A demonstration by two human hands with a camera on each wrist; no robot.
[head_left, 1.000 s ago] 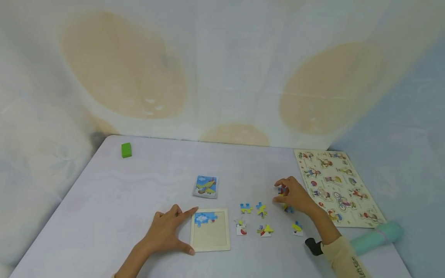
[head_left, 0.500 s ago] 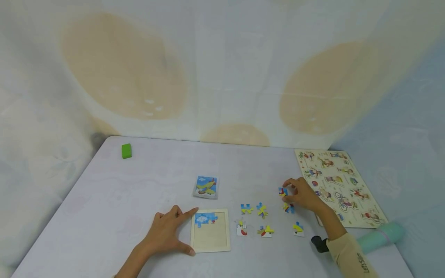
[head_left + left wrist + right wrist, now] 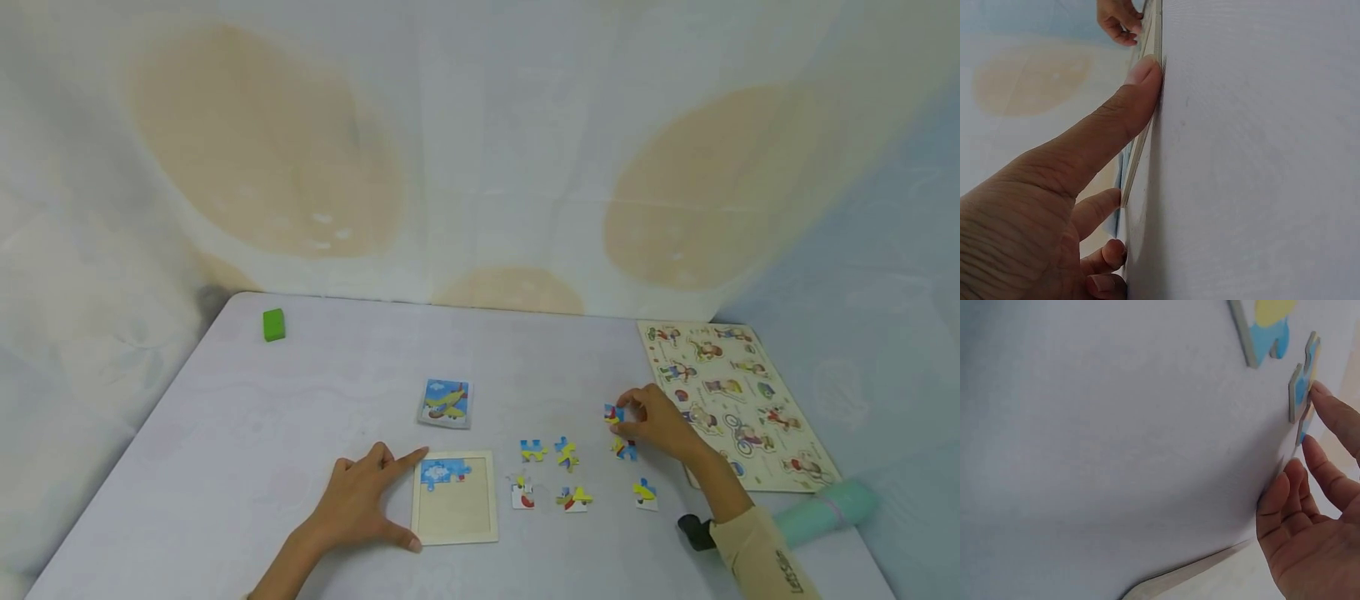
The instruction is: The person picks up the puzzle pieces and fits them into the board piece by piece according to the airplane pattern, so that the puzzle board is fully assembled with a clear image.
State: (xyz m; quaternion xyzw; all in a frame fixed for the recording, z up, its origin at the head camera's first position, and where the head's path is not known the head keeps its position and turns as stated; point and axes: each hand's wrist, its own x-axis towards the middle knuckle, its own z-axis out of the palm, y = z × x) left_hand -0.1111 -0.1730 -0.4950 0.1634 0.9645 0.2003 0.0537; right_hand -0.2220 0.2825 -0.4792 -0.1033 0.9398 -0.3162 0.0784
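The right hand (image 3: 658, 427) pinches a blue-and-red piece (image 3: 612, 413) between thumb and forefinger, the tips no farther apart than the piece; whether it is clear of the counter (image 3: 337, 375) I cannot tell; the step in hand looks like picking the next piece for the puzzle; the left hand (image 3: 356, 500) is spread wide, gripping nothing, its forefinger and thumb touching the left corners of a square wooden frame (image 3: 492, 500), apparently to steady it; inside, joined sky pieces (image 3: 442, 472) fill the upper left, with the top right corner bare; the next move, I judge, calls for carrying the pinched piece left and turning it until its edge meets theirs, since its red may match the red spot at their end; just nearer the person than the right hand's tips lies a red-and-blue piece (image 3: 625, 451), and five other loose pieces (image 3: 532, 451) are scattered between there and the frame or closer to the person; beyond the frame lies a plane picture (image 3: 446, 403); farther right, a figure board (image 3: 716, 406).
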